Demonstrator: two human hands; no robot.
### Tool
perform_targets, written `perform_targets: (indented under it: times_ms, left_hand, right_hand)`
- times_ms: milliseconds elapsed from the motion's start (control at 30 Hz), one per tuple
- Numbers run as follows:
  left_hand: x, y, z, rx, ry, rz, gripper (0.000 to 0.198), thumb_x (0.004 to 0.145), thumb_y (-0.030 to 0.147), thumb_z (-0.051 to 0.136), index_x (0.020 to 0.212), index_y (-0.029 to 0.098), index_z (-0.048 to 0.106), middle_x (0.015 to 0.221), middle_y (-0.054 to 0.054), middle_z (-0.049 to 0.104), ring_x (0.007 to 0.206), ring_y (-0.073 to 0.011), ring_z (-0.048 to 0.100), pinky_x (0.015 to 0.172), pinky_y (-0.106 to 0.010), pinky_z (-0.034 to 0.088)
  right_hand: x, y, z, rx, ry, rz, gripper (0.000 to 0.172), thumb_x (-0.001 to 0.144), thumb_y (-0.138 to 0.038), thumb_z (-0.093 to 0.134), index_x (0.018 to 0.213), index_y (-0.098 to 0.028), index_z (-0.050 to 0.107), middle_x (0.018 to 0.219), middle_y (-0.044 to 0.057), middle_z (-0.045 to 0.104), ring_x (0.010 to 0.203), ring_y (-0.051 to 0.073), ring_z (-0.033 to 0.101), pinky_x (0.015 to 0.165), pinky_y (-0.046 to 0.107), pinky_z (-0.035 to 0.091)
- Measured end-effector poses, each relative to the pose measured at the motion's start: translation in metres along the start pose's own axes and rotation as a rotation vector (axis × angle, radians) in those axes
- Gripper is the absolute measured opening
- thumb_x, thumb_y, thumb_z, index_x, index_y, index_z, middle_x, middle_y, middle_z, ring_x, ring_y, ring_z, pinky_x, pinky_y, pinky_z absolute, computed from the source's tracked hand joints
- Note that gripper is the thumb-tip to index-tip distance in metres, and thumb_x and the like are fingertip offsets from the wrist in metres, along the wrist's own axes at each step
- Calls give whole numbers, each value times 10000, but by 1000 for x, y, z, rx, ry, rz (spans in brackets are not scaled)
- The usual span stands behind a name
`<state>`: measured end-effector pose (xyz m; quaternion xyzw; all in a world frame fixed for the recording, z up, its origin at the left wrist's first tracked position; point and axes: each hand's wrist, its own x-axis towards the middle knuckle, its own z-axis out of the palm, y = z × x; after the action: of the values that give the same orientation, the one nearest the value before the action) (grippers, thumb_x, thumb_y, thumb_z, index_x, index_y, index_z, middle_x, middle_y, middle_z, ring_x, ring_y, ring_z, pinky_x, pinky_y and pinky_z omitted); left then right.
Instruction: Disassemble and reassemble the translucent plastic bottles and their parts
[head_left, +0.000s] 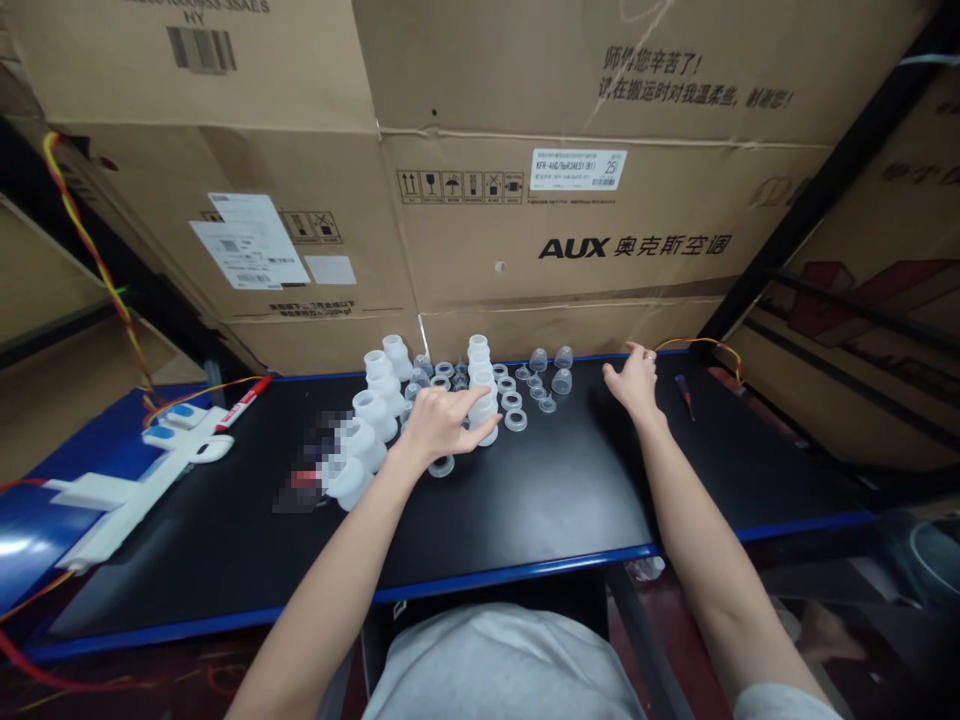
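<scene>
On the black table (570,490), my left hand (441,422) reaches forward with its fingers curled against an upright stack of white plastic pieces (481,385); whether it grips the stack is hidden. A clear ring (441,466) lies just under the wrist. My right hand (635,383) lies flat on the table with fingers spread and nothing in it, right of several small clear caps (561,381). Two more rows of stacked white pieces (373,420) lie left of my left hand.
Large cardboard boxes (600,240) wall off the back of the table. A white fixture with blue parts (142,480) and a red marker (244,402) sit at the left. A small screwdriver (684,392) and coloured wires (705,345) lie at the right. A blurred patch covers something near the white rows.
</scene>
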<state>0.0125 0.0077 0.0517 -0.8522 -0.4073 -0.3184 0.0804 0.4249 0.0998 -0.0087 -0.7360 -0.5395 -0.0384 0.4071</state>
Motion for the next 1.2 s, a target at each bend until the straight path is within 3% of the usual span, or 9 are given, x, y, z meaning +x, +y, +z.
perform_targets:
  times_ms: [100, 267, 433, 567, 667, 767, 900, 1033, 1200]
  left_hand:
    - [0, -2, 1, -3, 40, 27, 406, 953, 492, 686, 1200, 195, 813, 762, -63, 807, 666, -238, 744, 679, -358, 480]
    - [0, 10, 1, -23, 31, 111, 298, 1003, 393, 621, 1150, 206, 801, 857, -79, 820, 718, -218, 743, 676, -361, 468]
    - [-18, 56, 13, -140, -181, 499, 209, 1023, 314, 575, 985, 225, 761, 703, -51, 695, 624, -197, 627, 585, -375, 398]
    - [-46, 78, 23, -312, -298, 684, 278, 1012, 435, 631, 1082, 182, 724, 886, -91, 734, 785, -236, 673, 643, -391, 472]
    - [-60, 77, 25, -459, -364, 653, 474, 981, 541, 685, 1272, 167, 683, 1181, -157, 754, 1043, -291, 713, 876, -425, 554]
    - [-67, 73, 26, -562, -397, 589, 533, 967, 560, 708, 1341, 183, 661, 1309, -180, 733, 1176, -320, 702, 1038, -464, 540]
    - [-70, 70, 29, -619, -407, 559, 567, 949, 557, 730, 1361, 174, 662, 1370, -194, 723, 1230, -336, 695, 1080, -486, 543]
    - [-71, 69, 31, -655, -412, 537, 569, 943, 563, 732, 1349, 169, 671, 1379, -191, 724, 1241, -333, 697, 1104, -491, 539]
    - [-70, 71, 30, -693, -451, 468, 574, 895, 604, 783, 1296, 201, 705, 1358, -173, 737, 1217, -327, 710, 1104, -490, 533]
  right_hand:
    - [2, -1, 4, 118, -26, -41, 664, 827, -362, 718, 1428, -155, 526, 1439, 256, 464, 1267, 412, 599, 1114, 616, 501]
    - [9, -1, 12, 407, -87, -21, 591, 835, -434, 724, 1367, -198, 616, 1451, 200, 493, 1149, 323, 698, 998, 518, 624]
    - [13, 12, 19, 449, -16, 61, 498, 847, -418, 662, 1283, -178, 666, 1365, 191, 620, 1131, 300, 717, 1036, 506, 606]
    - [11, 23, 31, 405, 16, 106, 497, 845, -473, 665, 1213, -141, 692, 1310, 226, 654, 1082, 311, 710, 1029, 524, 592]
    - [9, 27, 43, 397, 18, 130, 489, 924, -572, 590, 1176, -166, 696, 1221, 192, 711, 1054, 301, 710, 1034, 516, 579]
    - [7, 30, 50, 382, 24, 145, 554, 973, -681, 503, 1120, -185, 702, 1150, 177, 750, 1089, 325, 699, 1072, 536, 542]
    - [4, 34, 47, 398, -7, 133, 635, 979, -762, 441, 1089, -192, 699, 1114, 158, 768, 1089, 322, 707, 1044, 509, 552]
    - [0, 33, 43, 443, -24, 106, 625, 1004, -736, 418, 1141, -185, 680, 1165, 156, 758, 1109, 298, 714, 1048, 480, 556]
    - [-6, 20, 34, 412, 59, 23, 542, 1029, -658, 464, 1220, -192, 666, 1268, 166, 699, 1194, 303, 663, 1107, 502, 513]
